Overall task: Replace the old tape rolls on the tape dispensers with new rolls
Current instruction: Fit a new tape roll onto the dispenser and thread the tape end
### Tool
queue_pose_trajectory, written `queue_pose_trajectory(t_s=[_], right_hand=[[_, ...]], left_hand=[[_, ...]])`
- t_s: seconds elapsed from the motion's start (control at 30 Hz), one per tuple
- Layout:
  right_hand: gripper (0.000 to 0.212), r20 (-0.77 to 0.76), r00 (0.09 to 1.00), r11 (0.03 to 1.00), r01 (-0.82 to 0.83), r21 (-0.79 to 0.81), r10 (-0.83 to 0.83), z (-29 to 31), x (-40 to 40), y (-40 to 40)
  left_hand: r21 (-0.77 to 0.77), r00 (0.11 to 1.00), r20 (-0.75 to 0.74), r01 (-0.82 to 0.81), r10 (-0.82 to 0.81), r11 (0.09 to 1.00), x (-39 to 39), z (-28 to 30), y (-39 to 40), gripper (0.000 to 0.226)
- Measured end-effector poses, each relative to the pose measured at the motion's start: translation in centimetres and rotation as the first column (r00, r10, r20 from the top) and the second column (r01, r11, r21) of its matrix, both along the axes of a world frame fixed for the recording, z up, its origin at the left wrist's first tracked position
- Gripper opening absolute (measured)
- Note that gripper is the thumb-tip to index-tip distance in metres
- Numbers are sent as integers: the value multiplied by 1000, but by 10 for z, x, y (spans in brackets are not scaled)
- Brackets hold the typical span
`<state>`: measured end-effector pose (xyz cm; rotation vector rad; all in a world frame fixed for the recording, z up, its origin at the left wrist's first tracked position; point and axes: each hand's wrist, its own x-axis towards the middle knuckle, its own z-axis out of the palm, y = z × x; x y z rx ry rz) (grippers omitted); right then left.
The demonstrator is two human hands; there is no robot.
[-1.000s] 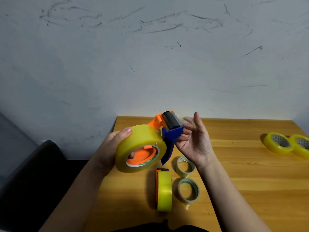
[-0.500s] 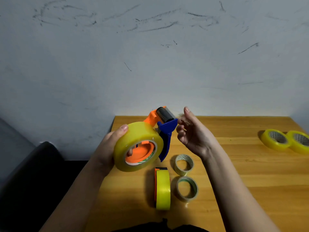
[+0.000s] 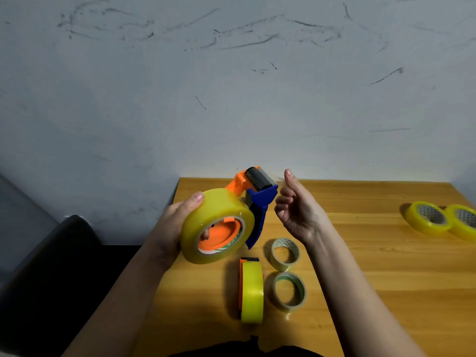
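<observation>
The right hand [image 3: 296, 210] has come off the dispenser's nose since a sec ago: it was tucked against the blue guard, now it hangs just beside it, fingers loosely curled, index up, holding nothing I can see. A faint clear strip may run from the roller toward the fingertips, too thin to tell. The dispenser [image 3: 253, 199] has also tipped up a bit, roller higher against the wall. My read: threading the tape end over the roller is about done or being checked, so this unit is nearly finished.

The left hand [image 3: 171, 228] grips the new roll [image 3: 219, 222] from behind, thumb over the top, w/ the roll seated on the orange hub. Roll is fat, glossy, translucent yellow; hub and frame are hard orange plastic, guard blue, roller black w/ a toothed metal blade at the tip.

On the wood-grain table [image 3: 360, 266]: a 2nd dispenser [image 3: 252, 292] standing on edge w/ a yellow roll on it, 2 thin, nearly spent rolls [image 3: 285, 251] beside it, mostly pale core, and 2 fresh rolls [image 3: 428, 219] lying well apart at the right.
</observation>
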<state>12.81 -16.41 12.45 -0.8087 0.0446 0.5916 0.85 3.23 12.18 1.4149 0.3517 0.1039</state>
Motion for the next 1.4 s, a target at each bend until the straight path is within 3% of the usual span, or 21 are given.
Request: queue_pose_trajectory(t_s=[0.13, 0.33, 0.4, 0.73, 0.83, 0.93, 1.07, 1.23, 1.4], right_hand=[[23, -120, 993, 985, -1, 175, 22, -1, 0, 0], [52, -97, 982, 923, -114, 368, 160, -9, 3, -6], [51, -93, 981, 914, -124, 387, 172, -8, 3, -10], [59, 21, 996, 984, -94, 154, 92, 2, -1, -19], [46, 17, 998, 989, -70, 130, 68, 4, -3, -19], [18, 62, 997, 999, -38, -23, 40, 6, -5, -19], [8, 168, 985, 982, 63, -175, -34, 6, -5, -19], [17, 187, 973, 974, 167, -153, -138, 4, 0, -22], [10, 155, 976, 980, 168, -106, -150, -3, 4, -23]], left_hand=[[-9, 1000, -18, -1, 1, 1000, 0, -1, -2, 53], [-21, 1000, -13, 9, -9, 1000, 0, 0, -5, 48], [-22, 1000, -4, 8, -9, 1000, 0, 0, -4, 51], [-14, 999, 27, 37, -37, 999, -2, 3, -3, 52], [-22, 999, 29, 19, -18, 1000, -2, 4, -3, 51], [3, 999, 31, 19, -19, 1000, -3, 7, -4, 51], [41, 999, 36, -16, 15, 999, -5, 13, -7, 48], [96, 999, 32, -45, 42, 994, -6, 20, -12, 43], [109, 999, 21, -48, 46, 993, -5, 25, -17, 41]])
